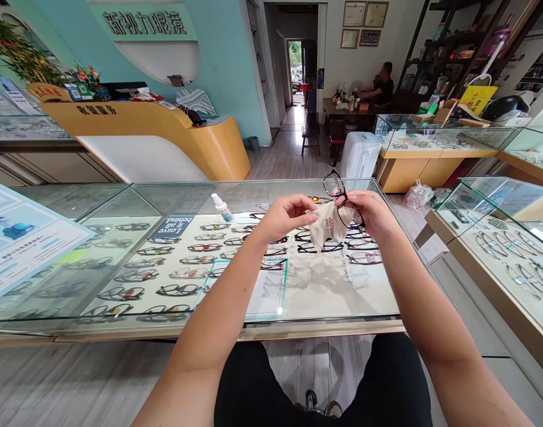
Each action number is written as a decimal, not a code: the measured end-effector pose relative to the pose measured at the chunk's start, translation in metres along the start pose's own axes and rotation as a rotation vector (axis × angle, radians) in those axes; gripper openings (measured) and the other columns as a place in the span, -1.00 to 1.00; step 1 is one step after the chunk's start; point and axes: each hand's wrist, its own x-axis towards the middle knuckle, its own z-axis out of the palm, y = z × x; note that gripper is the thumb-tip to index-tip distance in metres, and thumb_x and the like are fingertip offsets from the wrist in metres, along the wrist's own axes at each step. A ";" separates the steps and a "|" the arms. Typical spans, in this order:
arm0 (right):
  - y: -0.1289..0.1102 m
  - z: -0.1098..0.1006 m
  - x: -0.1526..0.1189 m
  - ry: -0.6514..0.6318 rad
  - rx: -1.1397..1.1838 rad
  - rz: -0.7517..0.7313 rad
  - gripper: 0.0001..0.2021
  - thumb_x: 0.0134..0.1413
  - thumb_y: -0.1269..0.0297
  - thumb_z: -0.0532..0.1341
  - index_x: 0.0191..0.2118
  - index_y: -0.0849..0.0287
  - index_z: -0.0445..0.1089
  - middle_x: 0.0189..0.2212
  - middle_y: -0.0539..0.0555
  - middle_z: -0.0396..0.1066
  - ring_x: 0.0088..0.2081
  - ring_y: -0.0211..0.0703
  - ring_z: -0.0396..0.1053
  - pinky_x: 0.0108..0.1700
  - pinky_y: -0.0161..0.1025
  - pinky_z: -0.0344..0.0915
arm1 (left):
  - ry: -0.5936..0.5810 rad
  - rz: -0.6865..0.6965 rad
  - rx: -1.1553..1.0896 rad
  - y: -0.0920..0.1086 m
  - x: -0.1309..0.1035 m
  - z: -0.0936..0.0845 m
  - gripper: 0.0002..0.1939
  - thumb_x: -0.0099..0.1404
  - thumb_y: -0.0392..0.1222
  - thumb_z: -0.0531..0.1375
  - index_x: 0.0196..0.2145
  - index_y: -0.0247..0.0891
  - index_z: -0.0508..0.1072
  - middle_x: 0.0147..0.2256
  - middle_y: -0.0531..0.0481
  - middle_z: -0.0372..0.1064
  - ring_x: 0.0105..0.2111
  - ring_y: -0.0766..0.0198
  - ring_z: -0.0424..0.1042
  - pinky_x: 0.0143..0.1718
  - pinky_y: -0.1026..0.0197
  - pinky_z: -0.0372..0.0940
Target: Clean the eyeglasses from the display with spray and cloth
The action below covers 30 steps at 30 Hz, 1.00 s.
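My left hand (290, 217) pinches one edge of a cream cleaning cloth (325, 230) with red and dark print. My right hand (372, 212) grips a pair of black-framed eyeglasses (341, 193), held tilted above the glass counter. The cloth hangs between my hands, its right side against the glasses near my right fingers. Whether the right fingers also hold the cloth, I cannot tell. A white spray bottle (222, 207) with a printed label stands on the counter top to the left of my hands.
The glass display counter (342, 296) holds rows of eyeglasses under its top. A printed sign (26, 240) stands at the left. Another glass case (507, 249) is on the right. Behind are a wooden reception desk (218, 145), a wrapped suitcase (360, 155) and a seated person (382, 86).
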 end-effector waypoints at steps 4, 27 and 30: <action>0.000 0.002 0.000 0.005 0.000 -0.002 -0.72 0.02 0.04 0.43 -0.36 0.18 0.72 -0.41 0.10 0.59 -0.34 -0.11 0.47 -0.30 -0.22 0.38 | 0.016 0.016 -0.026 0.003 0.000 0.000 -0.58 0.13 0.10 0.58 -0.38 -0.24 0.55 -0.42 0.01 0.44 -0.47 0.34 0.33 -0.45 0.27 0.24; 0.022 0.003 0.003 -0.211 -0.166 -0.315 -0.79 0.31 -0.02 0.41 -0.15 -0.09 0.77 -0.02 0.10 0.65 0.18 0.12 0.52 0.33 0.05 0.31 | 0.172 0.075 -0.022 0.011 0.000 -0.006 -0.48 0.05 0.16 0.61 -0.43 -0.24 0.48 -0.48 0.07 0.36 -0.48 0.37 0.24 -0.44 0.28 0.15; 0.024 0.006 0.003 -0.259 -0.171 -0.317 -0.79 0.32 -0.02 0.41 -0.14 -0.10 0.77 -0.05 0.09 0.64 0.16 0.10 0.51 0.30 0.02 0.32 | 0.131 0.041 -0.061 0.008 -0.001 -0.008 -0.50 0.08 0.16 0.60 -0.40 -0.25 0.50 -0.43 0.05 0.38 -0.43 0.35 0.29 -0.39 0.28 0.16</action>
